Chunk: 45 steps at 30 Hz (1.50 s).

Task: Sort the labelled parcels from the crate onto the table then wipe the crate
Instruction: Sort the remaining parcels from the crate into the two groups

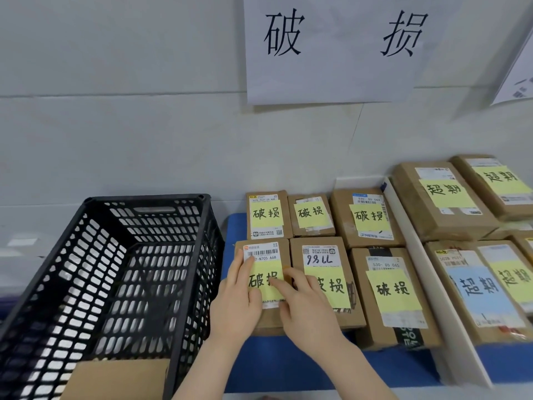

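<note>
Left hand (235, 301) and right hand (308, 310) side by side, fingers flat on parcel (266, 252) under them, its long axis running away from them. No grip. Crate (144, 203) lies left; one box (115, 379) inside, left hand nearer.

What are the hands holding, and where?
Nothing gripped: left hand and right hand rest open on top of the front-left parcel, over its yellow note.

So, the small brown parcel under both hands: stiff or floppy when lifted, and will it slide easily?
Probably stiff: the parcel is a flat cardboard box with straight edges. It likely slides easily on the smooth blue table, but the neighbouring parcel sits close on its right. Its yellow note might peel if rubbed.
</note>
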Each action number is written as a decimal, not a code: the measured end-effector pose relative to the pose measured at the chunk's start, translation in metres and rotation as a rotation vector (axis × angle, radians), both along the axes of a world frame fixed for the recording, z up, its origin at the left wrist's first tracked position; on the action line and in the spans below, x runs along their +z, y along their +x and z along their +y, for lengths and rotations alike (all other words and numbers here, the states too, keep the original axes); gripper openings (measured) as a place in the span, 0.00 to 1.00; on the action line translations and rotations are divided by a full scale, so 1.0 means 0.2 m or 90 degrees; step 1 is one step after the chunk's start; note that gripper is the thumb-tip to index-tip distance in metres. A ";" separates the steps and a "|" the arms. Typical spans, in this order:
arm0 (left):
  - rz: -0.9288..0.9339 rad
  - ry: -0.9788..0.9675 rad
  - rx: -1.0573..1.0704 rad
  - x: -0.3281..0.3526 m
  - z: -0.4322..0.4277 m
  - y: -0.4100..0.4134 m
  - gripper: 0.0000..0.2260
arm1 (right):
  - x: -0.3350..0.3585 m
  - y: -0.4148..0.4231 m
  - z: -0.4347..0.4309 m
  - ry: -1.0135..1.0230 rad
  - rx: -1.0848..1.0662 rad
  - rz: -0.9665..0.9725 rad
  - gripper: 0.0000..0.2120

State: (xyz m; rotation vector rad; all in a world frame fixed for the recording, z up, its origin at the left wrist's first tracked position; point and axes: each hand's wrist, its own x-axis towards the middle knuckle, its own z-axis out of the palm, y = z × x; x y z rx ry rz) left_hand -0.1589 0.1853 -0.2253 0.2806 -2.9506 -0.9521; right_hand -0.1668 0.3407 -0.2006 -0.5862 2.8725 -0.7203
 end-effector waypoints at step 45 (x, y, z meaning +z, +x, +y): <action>-0.182 0.476 0.573 0.14 -1.14 0.79 0.21 | -0.16 0.49 -1.39 0.491 0.590 -0.204 0.38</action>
